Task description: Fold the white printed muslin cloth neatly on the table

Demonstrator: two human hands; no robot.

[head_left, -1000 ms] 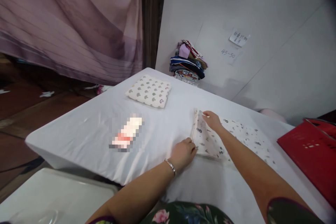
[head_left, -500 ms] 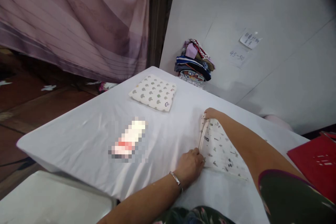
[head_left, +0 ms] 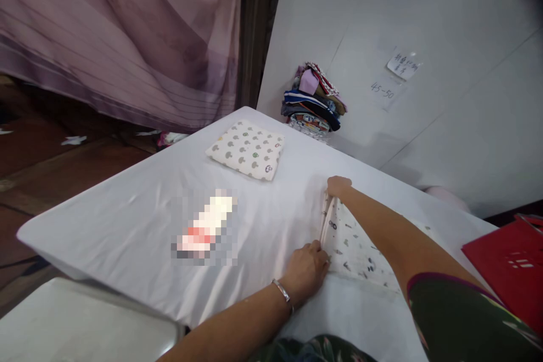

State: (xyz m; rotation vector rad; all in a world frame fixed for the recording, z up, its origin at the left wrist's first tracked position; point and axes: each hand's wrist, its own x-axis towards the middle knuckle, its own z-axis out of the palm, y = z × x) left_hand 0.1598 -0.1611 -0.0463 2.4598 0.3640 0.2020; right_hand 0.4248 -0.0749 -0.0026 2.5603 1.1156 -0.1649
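Sheeting point(head_left: 139, 232), white and creased, ran toward a pale wall point(head_left: 441, 17) and pink curtain point(head_left: 153, 34). On its right side lay printed fabric point(head_left: 354, 246), left hand point(head_left: 307, 267) gripping its near corner, right hand point(head_left: 339, 186) its far one, apart.

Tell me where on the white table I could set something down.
The white table looks bare left of the pixelated item, and between the folded cloth and right hand. Its right side is crowded by left hand, right forearm, printed cloth and red item.
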